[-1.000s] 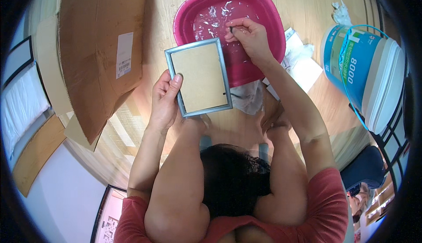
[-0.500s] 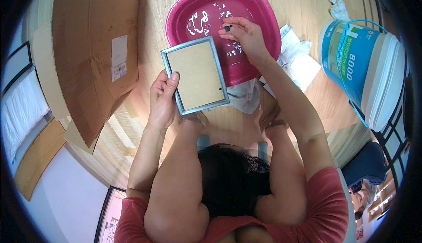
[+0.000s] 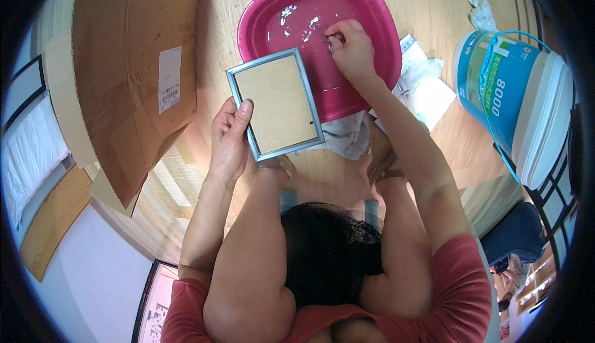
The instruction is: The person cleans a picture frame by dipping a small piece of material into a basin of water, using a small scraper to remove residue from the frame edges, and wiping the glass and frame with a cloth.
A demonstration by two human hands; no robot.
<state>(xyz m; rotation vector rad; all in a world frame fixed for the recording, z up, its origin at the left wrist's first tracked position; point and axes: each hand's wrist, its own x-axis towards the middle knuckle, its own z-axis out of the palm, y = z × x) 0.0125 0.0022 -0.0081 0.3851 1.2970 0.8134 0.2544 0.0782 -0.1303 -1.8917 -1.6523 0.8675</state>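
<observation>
My left hand (image 3: 230, 133) grips the lower left edge of a picture frame (image 3: 277, 102), thumb on its front side. The frame has a thin grey-blue border around a flat tan board, with a small black mark near the lower right edge. It is held tilted over the near left rim of a magenta plastic basin (image 3: 385, 70). Over the basin, my right hand (image 3: 354, 51) is closed in a pinch at water level. A small dark piece shows at its fingertips, mostly hidden. Light glints off the water in the basin.
A large brown cardboard box (image 3: 139, 45) stands at the left. White papers (image 3: 427, 104) and a crumpled whitish cloth (image 3: 347, 135) lie beside the basin. On the right is a blue and white bucket (image 3: 514, 95) with a blue handle; a crumpled tissue (image 3: 482, 15) lies behind it.
My right hand has dipped lower into the basin, its fingers drawn together around the small dark piece. The glints on the water have shifted. My left hand and the picture frame stay nearly still.
</observation>
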